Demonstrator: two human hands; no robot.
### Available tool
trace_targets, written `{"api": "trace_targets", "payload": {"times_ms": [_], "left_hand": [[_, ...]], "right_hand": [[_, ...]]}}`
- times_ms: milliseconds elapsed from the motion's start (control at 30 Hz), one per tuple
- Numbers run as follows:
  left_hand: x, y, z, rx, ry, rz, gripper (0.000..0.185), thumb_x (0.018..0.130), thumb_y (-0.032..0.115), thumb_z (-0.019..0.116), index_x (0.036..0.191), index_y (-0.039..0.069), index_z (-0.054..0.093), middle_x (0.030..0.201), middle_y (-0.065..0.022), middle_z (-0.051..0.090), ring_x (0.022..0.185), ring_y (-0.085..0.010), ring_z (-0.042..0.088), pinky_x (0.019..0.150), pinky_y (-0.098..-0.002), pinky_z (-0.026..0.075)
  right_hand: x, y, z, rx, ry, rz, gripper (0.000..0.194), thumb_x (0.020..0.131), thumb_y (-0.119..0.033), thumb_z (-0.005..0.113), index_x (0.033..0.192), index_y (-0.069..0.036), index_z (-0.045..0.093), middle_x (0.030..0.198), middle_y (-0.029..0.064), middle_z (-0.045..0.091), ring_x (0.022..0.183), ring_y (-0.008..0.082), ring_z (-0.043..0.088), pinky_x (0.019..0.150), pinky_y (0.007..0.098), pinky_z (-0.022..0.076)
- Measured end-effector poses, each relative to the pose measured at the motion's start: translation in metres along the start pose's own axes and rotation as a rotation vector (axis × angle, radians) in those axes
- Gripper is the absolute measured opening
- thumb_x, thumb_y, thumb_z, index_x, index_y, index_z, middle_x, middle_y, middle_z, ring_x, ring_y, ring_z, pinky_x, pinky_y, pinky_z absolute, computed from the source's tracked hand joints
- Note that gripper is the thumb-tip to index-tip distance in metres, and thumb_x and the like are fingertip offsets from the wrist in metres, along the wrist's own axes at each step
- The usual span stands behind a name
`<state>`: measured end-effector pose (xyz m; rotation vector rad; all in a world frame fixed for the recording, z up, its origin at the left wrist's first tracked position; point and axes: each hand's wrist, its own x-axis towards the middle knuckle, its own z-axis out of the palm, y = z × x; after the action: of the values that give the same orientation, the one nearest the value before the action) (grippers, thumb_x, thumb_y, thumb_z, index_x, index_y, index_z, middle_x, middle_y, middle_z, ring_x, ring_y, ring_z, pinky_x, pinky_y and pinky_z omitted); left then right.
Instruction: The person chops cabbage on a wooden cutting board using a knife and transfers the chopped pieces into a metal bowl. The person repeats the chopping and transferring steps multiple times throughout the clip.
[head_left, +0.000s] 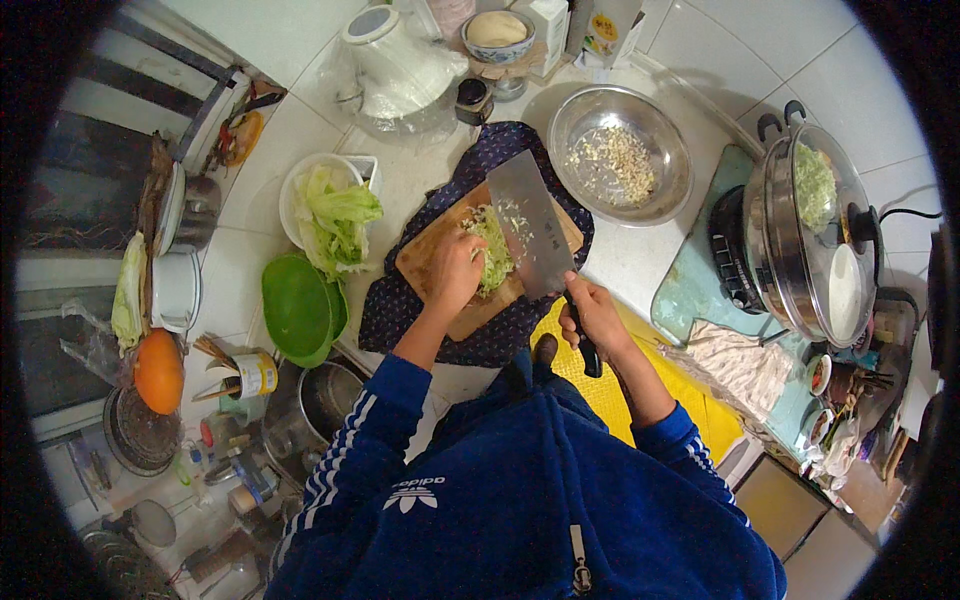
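Note:
My right hand (596, 311) grips the black handle of a wide-bladed cleaver (529, 225), with bits of chopped leaf stuck to its blade. My left hand (456, 274) bends its fingers against a heap of shredded lettuce (493, 259), left of the blade; its fingertips are partly hidden. Under the heap is a wooden cutting board (420, 259), lying on a dark patterned cloth (390, 322). Whole lettuce leaves (337, 214) rest in a white bowl (287, 202) to the left. Beyond the cleaver, a steel basin (559, 146) contains chopped pale pieces.
A green plastic basket (296, 304) stands left of the board, near a sink with a metal pot (330, 401). On the right is a lidded steel steamer (772, 232) with food inside. A bowl of dough (499, 45), a dark-lidded jar (472, 101) and a plastic-wrapped appliance (397, 75) line the back.

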<state>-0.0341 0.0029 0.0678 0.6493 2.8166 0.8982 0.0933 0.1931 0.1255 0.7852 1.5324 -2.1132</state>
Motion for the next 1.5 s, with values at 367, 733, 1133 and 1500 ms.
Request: {"api": "trace_targets", "payload": {"times_ms": [367, 733, 1133, 1500], "left_hand": [[-0.004, 0.065, -0.027, 0.012, 0.156, 0.362, 0.046, 0.081, 0.021, 0.056, 0.125, 0.012, 0.049, 0.137, -0.0201, 0.029, 0.125, -0.0404, 0.026, 0.101, -0.0500, 0.024], [0.063, 0.130, 0.028, -0.003, -0.032, 0.560, 0.068, 0.079, 0.068, 0.038, 0.138, 0.034, 0.032, 0.148, -0.0180, 0.001, 0.135, -0.0401, -0.001, 0.098, -0.0673, 0.008], [0.119, 0.142, 0.071, -0.115, -0.031, 0.534, 0.068, 0.082, 0.067, 0.033, 0.138, 0.030, 0.031, 0.149, -0.0137, -0.003, 0.136, -0.0363, -0.001, 0.099, -0.0667, 0.009], [0.133, 0.146, 0.082, 0.005, -0.175, 0.310, 0.065, 0.083, 0.066, 0.032, 0.139, 0.033, 0.028, 0.149, -0.0130, -0.001, 0.137, -0.0349, -0.001, 0.100, -0.0653, 0.008]], "right_hand": [[-0.004, -0.015, -0.004, 0.193, 0.013, -0.039, 0.047, 0.093, -0.048, 0.036, 0.094, -0.003, 0.050, 0.050, 0.0028, 0.041, 0.036, 0.0127, 0.041, 0.034, 0.0256, 0.0352], [-0.012, -0.057, -0.047, 0.354, 0.215, -0.212, 0.054, 0.092, -0.055, 0.029, 0.099, -0.005, 0.047, 0.050, 0.0009, 0.038, 0.037, 0.0120, 0.039, 0.035, 0.0255, 0.0341], [-0.002, -0.051, -0.085, 0.429, 0.329, -0.252, 0.056, 0.092, -0.055, 0.031, 0.100, -0.002, 0.048, 0.049, 0.0026, 0.038, 0.036, 0.0147, 0.039, 0.036, 0.0285, 0.0341], [0.001, -0.044, -0.084, 0.303, 0.388, -0.246, 0.057, 0.093, -0.053, 0.026, 0.095, -0.001, 0.048, 0.046, 0.0027, 0.037, 0.035, 0.0141, 0.038, 0.035, 0.0281, 0.0343]]}}
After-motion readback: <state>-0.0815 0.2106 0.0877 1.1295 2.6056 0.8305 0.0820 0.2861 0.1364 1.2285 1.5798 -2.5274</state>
